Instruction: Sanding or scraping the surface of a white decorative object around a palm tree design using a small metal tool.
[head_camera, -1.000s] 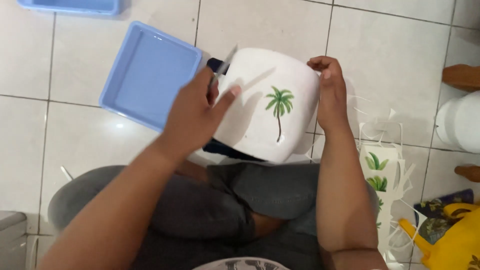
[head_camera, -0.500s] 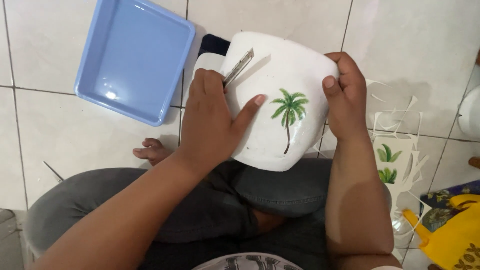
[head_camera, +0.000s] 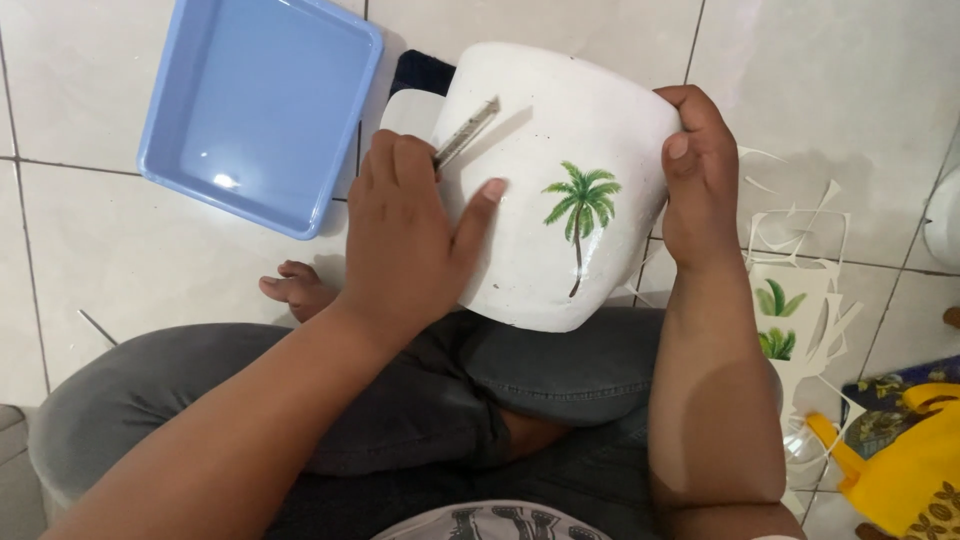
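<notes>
White pot (head_camera: 560, 190), painted with a green palm tree (head_camera: 580, 215): tilted on its side over my lap, above my grey trousers (head_camera: 420, 400).

My left hand (head_camera: 405, 235): fingers (head_camera: 385, 175) curled narrow around a thin metal blade (head_camera: 466, 133), thumb pressed flat on the pot's wall; blade tip lies against the pot near its upper edge.

My right hand (head_camera: 700, 180): fingers closed on the pot's right side, steadying it.

Blue plastic tray (head_camera: 260, 110): on the tiled floor (head_camera: 130, 270), left of the pot, near but apart from it.

My bare foot (head_camera: 295, 290): on the floor below the tray.

Cut sticker sheet (head_camera: 790, 310) with palm prints: on the floor right of my forearm.

Yellow bag (head_camera: 905, 470): lower right corner.

Dark cloth (head_camera: 420, 70): mostly hidden behind the pot.
</notes>
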